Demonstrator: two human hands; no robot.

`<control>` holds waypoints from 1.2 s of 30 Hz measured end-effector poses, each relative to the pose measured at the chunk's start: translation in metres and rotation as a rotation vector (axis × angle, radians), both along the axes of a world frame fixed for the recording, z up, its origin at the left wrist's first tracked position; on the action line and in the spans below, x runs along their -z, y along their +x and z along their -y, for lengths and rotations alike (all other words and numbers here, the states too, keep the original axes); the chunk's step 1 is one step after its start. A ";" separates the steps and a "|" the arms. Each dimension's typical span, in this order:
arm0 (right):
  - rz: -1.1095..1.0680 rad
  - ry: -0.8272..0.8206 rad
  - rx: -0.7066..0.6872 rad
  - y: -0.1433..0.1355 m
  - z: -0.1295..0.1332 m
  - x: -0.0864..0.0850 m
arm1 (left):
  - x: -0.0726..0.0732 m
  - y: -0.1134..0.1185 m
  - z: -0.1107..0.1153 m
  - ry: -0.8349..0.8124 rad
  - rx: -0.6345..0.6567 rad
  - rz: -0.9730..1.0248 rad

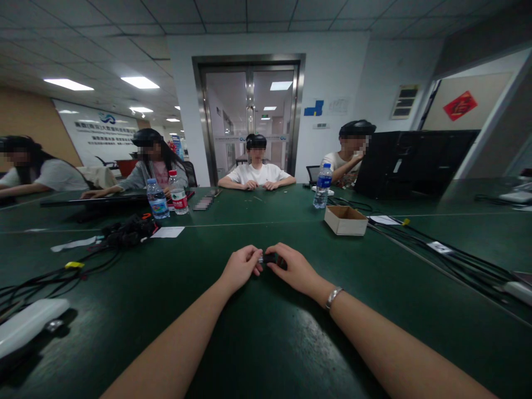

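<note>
Small black piece with a silvery end (pixel 270 258) sits between the two hands, near the middle of the green table (pixel 253 354), just above or on its surface; which, I cannot tell. The left hand (pixel 241 267) pinches the silvery end between thumb and fingers, and the right hand (pixel 297 270) grips the dark part with curled fingertips. A silver bracelet (pixel 333 297) circles the right wrist. Farther off to the right stands an open-topped box (pixel 346 227), with a blue-labelled bottle (pixel 322 189) just beyond it. On the far left, a second blue-labelled bottle (pixel 157 201) stands beside a red-capped bottle (pixel 179 195). Dark cables (pixel 128 230) lie heaped nearer on the left, by a white paper (pixel 168 232). Across the table sits a person in a white shirt (pixel 257 174), both hands on the tabletop
</note>
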State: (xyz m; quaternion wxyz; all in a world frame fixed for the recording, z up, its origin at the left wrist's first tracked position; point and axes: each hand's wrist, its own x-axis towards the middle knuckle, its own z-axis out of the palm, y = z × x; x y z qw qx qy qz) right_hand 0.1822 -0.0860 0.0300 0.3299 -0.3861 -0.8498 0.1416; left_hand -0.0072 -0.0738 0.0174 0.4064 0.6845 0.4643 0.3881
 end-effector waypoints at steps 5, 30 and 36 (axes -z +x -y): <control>-0.020 -0.010 0.024 0.001 -0.002 0.001 | -0.004 0.000 0.003 0.038 0.018 0.034; -0.058 -0.043 0.036 0.003 -0.005 0.003 | -0.009 -0.004 0.002 -0.002 -0.015 0.191; -0.041 -0.028 0.033 0.003 -0.002 0.000 | -0.009 -0.005 0.002 0.001 0.001 0.122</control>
